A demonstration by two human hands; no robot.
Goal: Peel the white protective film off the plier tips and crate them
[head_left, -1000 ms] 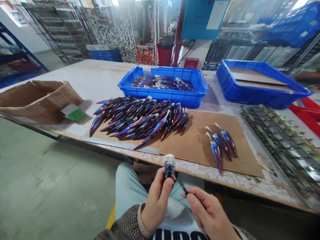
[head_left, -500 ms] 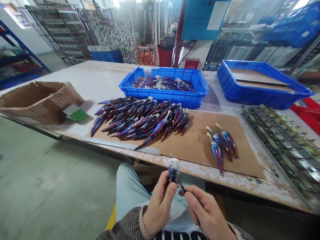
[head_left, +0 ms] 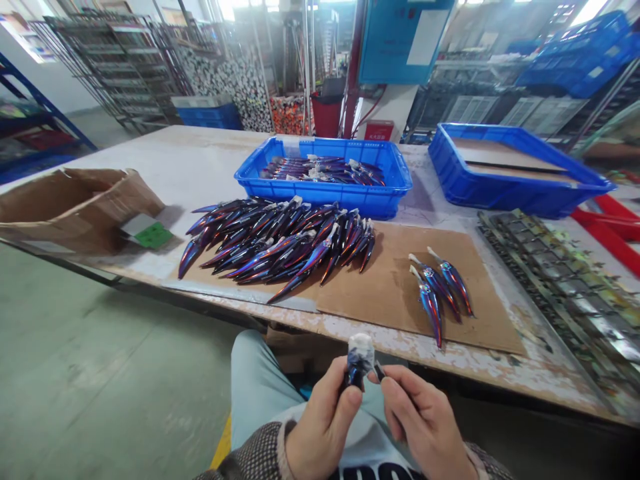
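Currently | left fingers (head_left: 349,401) grasping glossy dark lure (head_left: 355,376), broad whitish end (head_left: 361,348) up | right fingers (head_left: 399,399) pinching slim dark tool (head_left: 379,371)

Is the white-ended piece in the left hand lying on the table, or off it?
Off: the left hand grips the white-ended piece above the lap, in front of the table.

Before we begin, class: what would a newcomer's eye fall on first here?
Probably the heap of glossy purple-blue fishing lures on the table, in front of a blue plastic crate holding more. To the heap's right, three similar lures lie apart on a cardboard sheet. Nearest the viewer, the left hand holds a white-tipped lure and the right hand a slim tool close beside it.
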